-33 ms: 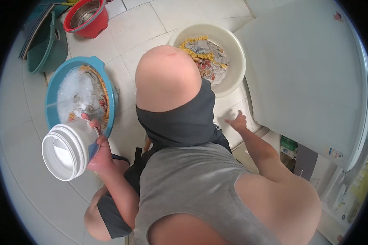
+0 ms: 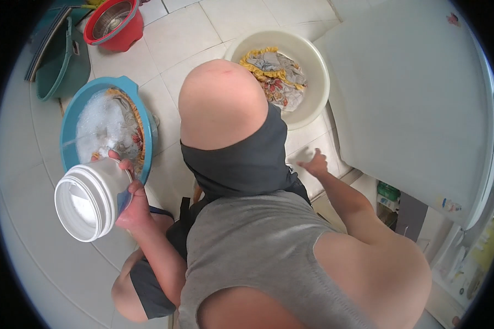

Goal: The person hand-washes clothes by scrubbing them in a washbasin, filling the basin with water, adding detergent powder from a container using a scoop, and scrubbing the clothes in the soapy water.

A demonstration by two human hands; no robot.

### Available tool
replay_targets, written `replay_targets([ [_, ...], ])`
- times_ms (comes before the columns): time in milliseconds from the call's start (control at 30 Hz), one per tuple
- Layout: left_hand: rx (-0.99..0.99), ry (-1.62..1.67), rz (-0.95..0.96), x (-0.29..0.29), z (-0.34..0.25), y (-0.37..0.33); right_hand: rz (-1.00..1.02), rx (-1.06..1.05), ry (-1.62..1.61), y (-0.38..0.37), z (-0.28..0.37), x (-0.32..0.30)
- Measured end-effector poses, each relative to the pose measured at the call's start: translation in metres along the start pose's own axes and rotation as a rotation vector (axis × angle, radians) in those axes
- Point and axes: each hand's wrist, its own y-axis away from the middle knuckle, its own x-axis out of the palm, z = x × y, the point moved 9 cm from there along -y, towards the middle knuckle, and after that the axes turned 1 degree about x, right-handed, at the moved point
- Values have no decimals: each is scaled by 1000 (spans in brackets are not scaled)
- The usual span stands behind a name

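My left hand [image 2: 130, 205] is wrapped round a white plastic jar [image 2: 101, 194], tilted so that its open, threaded mouth faces me. Some white stuff shows inside it, too unclear to name. Just beyond the jar stands a blue basin [image 2: 130, 85], holding white suds [image 2: 96, 118] and a wet patterned cloth [image 2: 130, 129] with a yellow edge. To the right of my raised knee, my right hand [image 2: 315, 163] hangs in the air, holding nothing, its fingers partly spread. Farther off is a cream basin [image 2: 319, 90] with a floral cloth [image 2: 280, 82] edged in gathered yellow.
At the far left are a green bucket [image 2: 74, 71] and a red bucket [image 2: 123, 39] with a metal insert. A large pale, smooth-sided appliance [image 2: 406, 109] rises on the right, with a green-topped item [image 2: 388, 191] below it. Pale tiles [image 2: 186, 35] cover the floor.
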Motion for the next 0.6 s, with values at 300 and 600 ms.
replay_targets([
  [300, -70, -130, -31, 30, 25, -8, 229, 342, -108, 40, -36, 136],
  [600, -55, -219, -81, 46, 24, -2, 176, 307, -107, 33, -7, 121],
])
